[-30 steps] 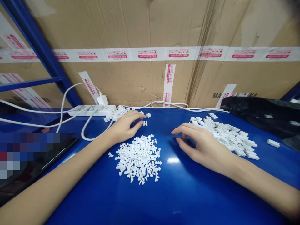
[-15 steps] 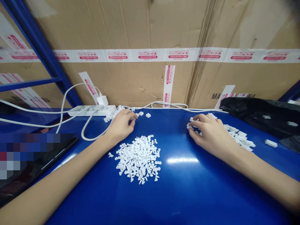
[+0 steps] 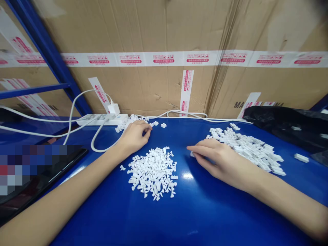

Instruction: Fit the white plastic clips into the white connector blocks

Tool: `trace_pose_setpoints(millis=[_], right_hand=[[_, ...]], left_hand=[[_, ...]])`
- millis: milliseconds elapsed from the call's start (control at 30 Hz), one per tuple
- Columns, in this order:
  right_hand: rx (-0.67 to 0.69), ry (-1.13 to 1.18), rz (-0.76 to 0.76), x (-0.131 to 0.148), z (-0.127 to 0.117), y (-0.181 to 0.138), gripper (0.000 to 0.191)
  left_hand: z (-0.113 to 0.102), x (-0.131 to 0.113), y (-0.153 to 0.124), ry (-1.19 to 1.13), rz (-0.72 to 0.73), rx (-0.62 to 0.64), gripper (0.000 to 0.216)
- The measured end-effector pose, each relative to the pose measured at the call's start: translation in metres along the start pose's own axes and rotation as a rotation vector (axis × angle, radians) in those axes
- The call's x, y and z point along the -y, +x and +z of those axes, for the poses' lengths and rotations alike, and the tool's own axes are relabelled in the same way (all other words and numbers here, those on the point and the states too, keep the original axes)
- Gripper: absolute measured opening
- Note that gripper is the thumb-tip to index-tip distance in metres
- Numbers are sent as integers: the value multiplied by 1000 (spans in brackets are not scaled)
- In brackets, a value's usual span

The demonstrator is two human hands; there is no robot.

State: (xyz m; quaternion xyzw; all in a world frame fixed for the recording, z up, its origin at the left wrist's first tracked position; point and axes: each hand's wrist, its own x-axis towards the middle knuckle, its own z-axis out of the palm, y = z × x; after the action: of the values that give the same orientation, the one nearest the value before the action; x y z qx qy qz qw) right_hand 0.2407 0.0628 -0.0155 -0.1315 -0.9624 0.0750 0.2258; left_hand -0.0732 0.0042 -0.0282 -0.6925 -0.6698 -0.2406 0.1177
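My left hand [image 3: 134, 136] lies on the blue table [image 3: 194, 212] with its fingers curled, fingertips at a small far heap of white parts [image 3: 129, 122] beside the power strip. My right hand [image 3: 217, 159] rests palm down, fingers together, pinching a small white part [image 3: 191, 154] at its fingertips, just left of a pile of white block-shaped parts [image 3: 252, 150]. Between my forearms lies a pile of small white clip-shaped parts [image 3: 153, 171].
A white power strip [image 3: 101, 119] with a charger and cables sits at the back left. Cardboard boxes [image 3: 164, 51] wall off the far edge. A black plastic bag [image 3: 289, 124] lies at the right. A dark tablet [image 3: 43, 177] lies at the left. One loose white block [image 3: 300, 158] is near the bag.
My right hand has drawn back left from the block pile toward the middle with a small part at its fingertips. My left hand has stayed curled at the far heap.
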Motion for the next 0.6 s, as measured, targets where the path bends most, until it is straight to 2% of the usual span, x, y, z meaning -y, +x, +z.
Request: trace_pose_setpoints(millis=[167, 333, 500, 600], right_hand=[[-45, 260, 211, 7, 1, 1, 16], [-66, 281, 265, 3, 3, 3, 20], [20, 341, 347, 8, 0, 5, 23], [51, 391, 316, 13, 0, 4, 22]], left_hand=[[0, 0, 0, 3, -1, 3, 28], [0, 0, 0, -4, -11, 10, 27], [1, 1, 0, -3, -8, 5, 26], [1, 1, 0, -11, -6, 2, 25]])
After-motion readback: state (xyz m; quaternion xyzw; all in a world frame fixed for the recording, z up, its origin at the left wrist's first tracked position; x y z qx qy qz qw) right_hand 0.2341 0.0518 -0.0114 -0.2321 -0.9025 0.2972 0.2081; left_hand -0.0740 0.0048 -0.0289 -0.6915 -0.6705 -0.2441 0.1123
